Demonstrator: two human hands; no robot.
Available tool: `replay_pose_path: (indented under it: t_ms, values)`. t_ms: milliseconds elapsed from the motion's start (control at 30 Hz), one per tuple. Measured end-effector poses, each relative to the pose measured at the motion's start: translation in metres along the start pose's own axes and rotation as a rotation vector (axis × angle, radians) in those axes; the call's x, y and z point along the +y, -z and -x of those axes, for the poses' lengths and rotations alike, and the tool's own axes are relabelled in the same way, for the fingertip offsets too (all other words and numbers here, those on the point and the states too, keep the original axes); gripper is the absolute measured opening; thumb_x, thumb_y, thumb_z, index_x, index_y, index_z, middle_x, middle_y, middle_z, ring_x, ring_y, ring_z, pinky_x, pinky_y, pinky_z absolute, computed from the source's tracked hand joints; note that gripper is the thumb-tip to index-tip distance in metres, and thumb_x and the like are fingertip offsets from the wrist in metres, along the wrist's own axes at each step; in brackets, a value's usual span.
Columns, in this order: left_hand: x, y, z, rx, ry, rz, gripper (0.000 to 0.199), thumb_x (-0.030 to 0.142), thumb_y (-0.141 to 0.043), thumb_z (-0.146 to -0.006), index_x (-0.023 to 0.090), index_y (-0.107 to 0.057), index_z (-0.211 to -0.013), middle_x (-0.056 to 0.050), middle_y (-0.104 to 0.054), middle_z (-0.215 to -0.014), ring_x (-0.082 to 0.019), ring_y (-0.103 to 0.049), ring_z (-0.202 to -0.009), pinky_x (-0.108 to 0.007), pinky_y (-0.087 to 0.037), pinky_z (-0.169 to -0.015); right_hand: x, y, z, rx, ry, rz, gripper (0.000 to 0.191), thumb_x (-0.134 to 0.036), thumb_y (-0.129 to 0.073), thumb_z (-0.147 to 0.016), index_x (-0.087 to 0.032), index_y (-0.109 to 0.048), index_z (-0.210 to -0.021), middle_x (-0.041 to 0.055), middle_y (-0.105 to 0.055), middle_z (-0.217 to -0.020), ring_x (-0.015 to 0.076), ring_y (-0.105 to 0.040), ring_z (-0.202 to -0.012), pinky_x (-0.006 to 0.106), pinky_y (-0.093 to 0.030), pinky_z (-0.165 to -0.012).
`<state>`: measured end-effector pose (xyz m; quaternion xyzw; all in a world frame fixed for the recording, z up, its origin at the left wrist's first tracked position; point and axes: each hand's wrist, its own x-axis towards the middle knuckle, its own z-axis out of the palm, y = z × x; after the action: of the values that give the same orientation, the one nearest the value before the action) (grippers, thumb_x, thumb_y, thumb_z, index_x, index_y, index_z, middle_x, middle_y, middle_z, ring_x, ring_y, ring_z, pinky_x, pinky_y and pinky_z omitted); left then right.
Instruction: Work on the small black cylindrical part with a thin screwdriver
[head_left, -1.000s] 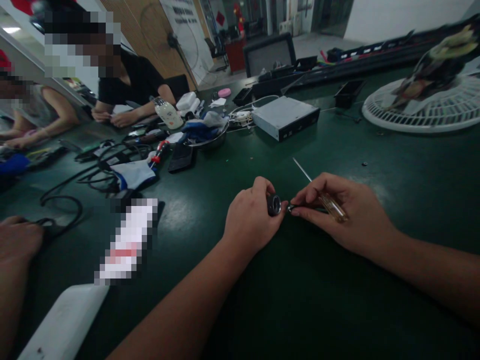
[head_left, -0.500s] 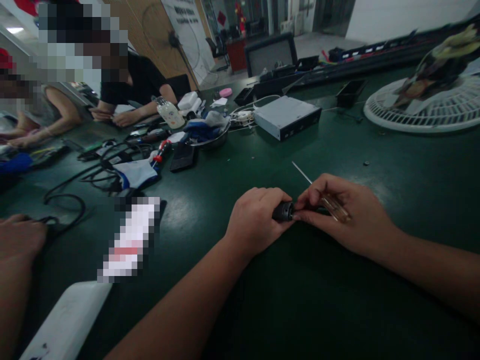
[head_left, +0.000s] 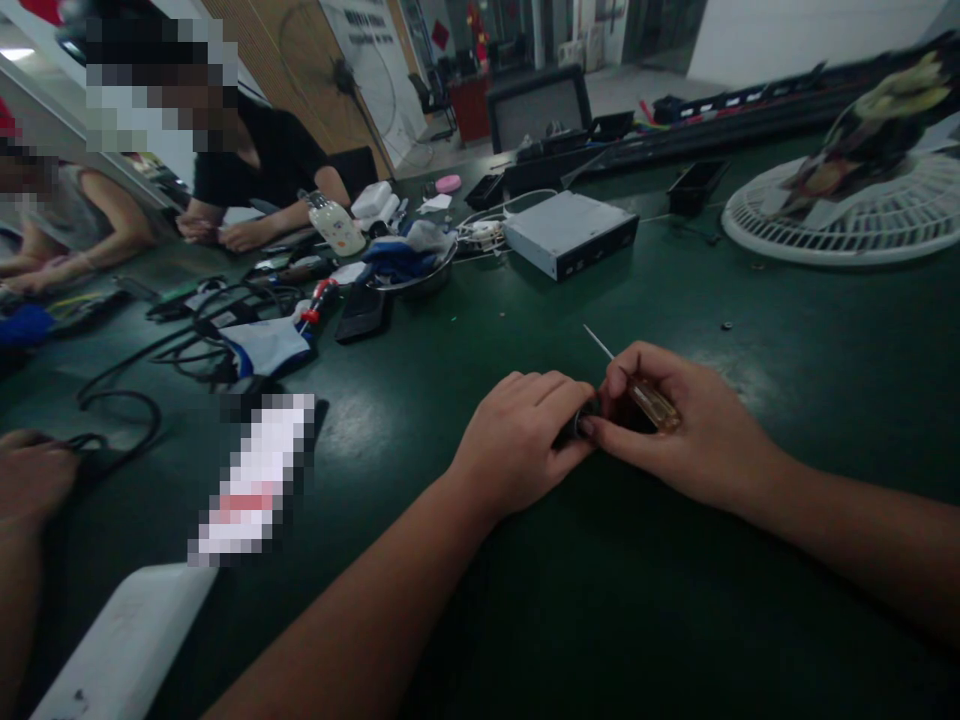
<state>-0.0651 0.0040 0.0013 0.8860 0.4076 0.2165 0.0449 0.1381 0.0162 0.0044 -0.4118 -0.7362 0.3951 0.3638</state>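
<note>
My left hand [head_left: 521,435] is closed around a dark cylindrical part [head_left: 571,428], whose round open end faces right. Most of that part is hidden by my fingers. My right hand [head_left: 675,415] is closed on a screwdriver with an amber see-through handle [head_left: 654,404]. Its thin metal shaft [head_left: 598,341] points up and to the left, away from the part. The thumb and fingertips of my right hand touch the open end of the dark part. Whether they pinch something small there, I cannot make out.
Ahead stands a grey metal box [head_left: 574,235], with a white fan grille [head_left: 847,225] at right. Cables [head_left: 150,360], a red-black screwdriver [head_left: 319,300] and a phone [head_left: 364,312] lie left. Another person's hand [head_left: 34,485] rests at the left edge. A white casing [head_left: 127,640] lies nearer.
My right fingertips have moved onto the open end of the dark part, covering more of it. The screwdriver has shifted slightly left with my right hand.
</note>
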Motion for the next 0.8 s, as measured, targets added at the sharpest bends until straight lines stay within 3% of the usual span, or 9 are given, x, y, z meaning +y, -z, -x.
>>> replay_pose_path:
  t_ms: [200, 567, 800]
  values:
    - [0.0018, -0.0003, 0.0001, -0.059, 0.017, -0.034, 0.013, 0.025, -0.057, -0.093, 0.018, -0.060, -0.104, -0.006, -0.069, -0.099, -0.021, -0.063, -0.090, -0.035, -0.047, -0.079, -0.0023, 0.0005, 0.0027, -0.036, 0.061, 0.122, 0.018, -0.023, -0.071, -0.082, -0.023, -0.055, -0.090, -0.0020, -0.062, -0.077, 0.0132, -0.057, -0.062, 0.027, -0.045, -0.055]
    - [0.0026, 0.0009, 0.0005, -0.082, 0.073, 0.043, 0.019, 0.030, -0.062, -0.091, 0.018, -0.059, -0.105, -0.005, -0.070, -0.097, -0.020, -0.063, -0.084, -0.036, -0.050, -0.078, -0.0061, -0.0004, 0.0024, 0.061, 0.041, 0.244, 0.017, -0.024, -0.071, -0.083, -0.023, -0.055, -0.086, -0.0006, -0.063, -0.077, 0.0152, -0.058, -0.064, 0.029, -0.046, -0.058]
    - [0.0027, -0.0006, 0.0008, -0.118, 0.033, 0.019, 0.016, 0.030, -0.060, -0.093, 0.018, -0.059, -0.104, -0.005, -0.067, -0.093, -0.020, -0.062, -0.083, -0.035, -0.050, -0.077, -0.0039, 0.0013, 0.0003, -0.060, 0.068, 0.177, 0.016, -0.025, -0.072, -0.084, -0.023, -0.057, -0.089, -0.0001, -0.066, -0.083, 0.0161, -0.061, -0.069, 0.029, -0.047, -0.063]
